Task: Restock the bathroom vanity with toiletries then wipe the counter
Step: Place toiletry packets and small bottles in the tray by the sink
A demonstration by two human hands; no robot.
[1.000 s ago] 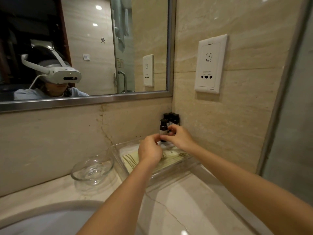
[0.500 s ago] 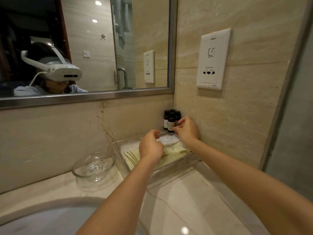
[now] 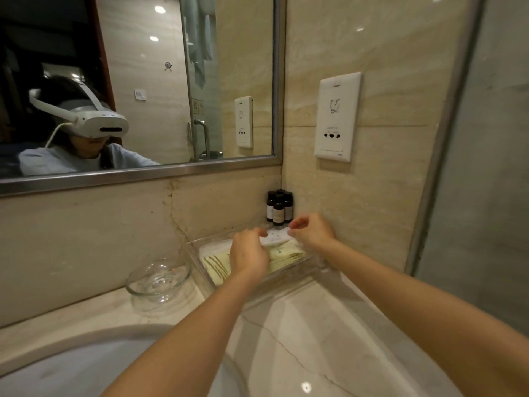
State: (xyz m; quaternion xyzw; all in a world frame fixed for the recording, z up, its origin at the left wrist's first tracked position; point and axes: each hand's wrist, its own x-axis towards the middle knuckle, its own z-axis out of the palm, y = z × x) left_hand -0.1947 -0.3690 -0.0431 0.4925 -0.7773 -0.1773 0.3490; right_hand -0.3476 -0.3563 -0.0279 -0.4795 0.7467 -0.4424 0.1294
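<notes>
Counter [image 3: 300, 325], pale marble, corner of two tiled walls.

Tray [image 3: 192, 247]: clear plastic, set on the counter close against the corner. Inside, flat pale-yellow sachets [image 3: 219, 265] with green striping are laid in a layer; a white edge is seen under them at the left rear (what it belongs to cannot be told).

Packet [image 3: 275, 238]: small, white, faint print. It is held above the far end of the tray, between the two hands. Whether it touches the sachets below cannot be told.

Left hand [image 3: 249, 255]: fingers curled, left end of the packet pinched at the fingertips. The forearm is stretched over the tray's near rim.

Right hand [image 3: 313, 232]: right end of the packet pinched between thumb and fingers, the other fingers loosely curled.

Bottles [image 3: 279, 207]: small, dark, pale labels, dark caps. They are grouped upright and tight together in the corner, behind the tray, just beyond the right hand and not touched by it.

Bowl [image 3: 159, 277]: clear glass, placed on the counter just left of the tray.

Sink [image 3: 86, 368]: white rim seen at lower left.

Socket plate [image 3: 336, 117]: white, fixed to the right wall above the bottles.
</notes>
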